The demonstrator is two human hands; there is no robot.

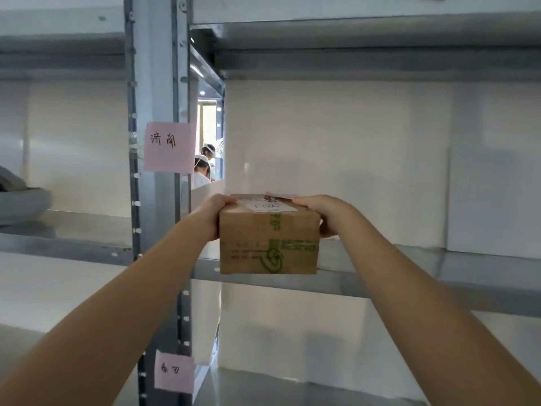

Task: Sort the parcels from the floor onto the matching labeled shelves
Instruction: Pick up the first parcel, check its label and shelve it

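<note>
— Parcel position is being asked about first: where is the cardboard box [268, 238] being held?

— It is being held at the front edge of the metal shelf [409, 268], in the right-hand bay. Whether its base is resting on the edge or is just clear of it cannot be told from this angle.

— How is it being gripped?

— It is being clasped from both sides. The left hand [211, 215] is being pressed against the left face, with fingers curled over the top corner. The right hand [325, 213] is being wrapped around the right face in the same way.

— What is being shown on the box?

— Green printing is being displayed on the near face, and a white label [268, 206] is being carried on top; its writing is too blurred to read.

— Which markings are being seen on the rack?

— A pink note [169, 147] with handwritten characters is being kept on the upright post [155, 83], left of the box and a little higher. A second pink note [174, 371] is being seen lower on the same post. A grey object [20, 200] is being stored on the left bay's shelf, well apart from the box.
</note>
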